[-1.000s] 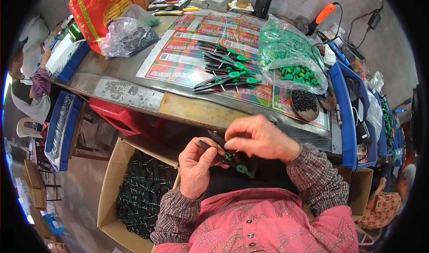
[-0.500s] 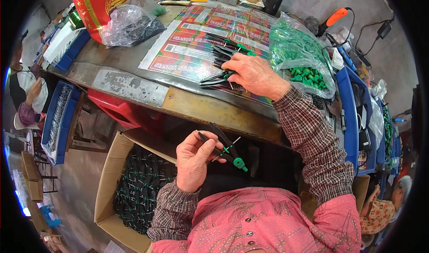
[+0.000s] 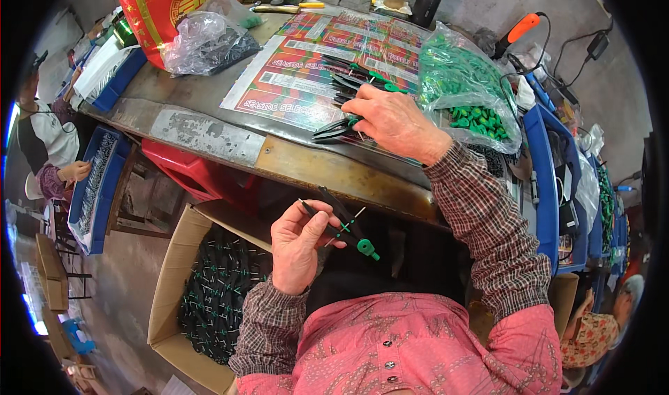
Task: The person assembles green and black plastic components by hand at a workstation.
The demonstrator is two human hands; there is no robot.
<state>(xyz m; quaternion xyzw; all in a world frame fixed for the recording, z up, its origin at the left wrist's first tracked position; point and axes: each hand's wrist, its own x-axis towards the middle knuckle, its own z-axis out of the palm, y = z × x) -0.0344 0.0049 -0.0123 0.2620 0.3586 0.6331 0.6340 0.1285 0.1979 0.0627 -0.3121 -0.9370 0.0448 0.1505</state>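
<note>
Your left hand (image 3: 298, 248) is pinching a green-headed, V-shaped black piece (image 3: 365, 247), which is pointing rightward and toward your body. Your right hand (image 3: 401, 124) is curling over similar black-and-green pieces (image 3: 345, 82) on the printed sheet (image 3: 279, 81); whether it is gripping any, I cannot tell.

A red bag (image 3: 148, 18) stands on the table (image 3: 171, 94); a red stool (image 3: 189, 170) sits beneath.

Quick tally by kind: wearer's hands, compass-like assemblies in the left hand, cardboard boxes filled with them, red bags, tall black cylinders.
Wearer's left hand and right hand: 2
Black-and-green compass-like assembly: 1
Cardboard box of assemblies: 1
Red bag: 1
Tall black cylinder: 1
Total: 6
</note>
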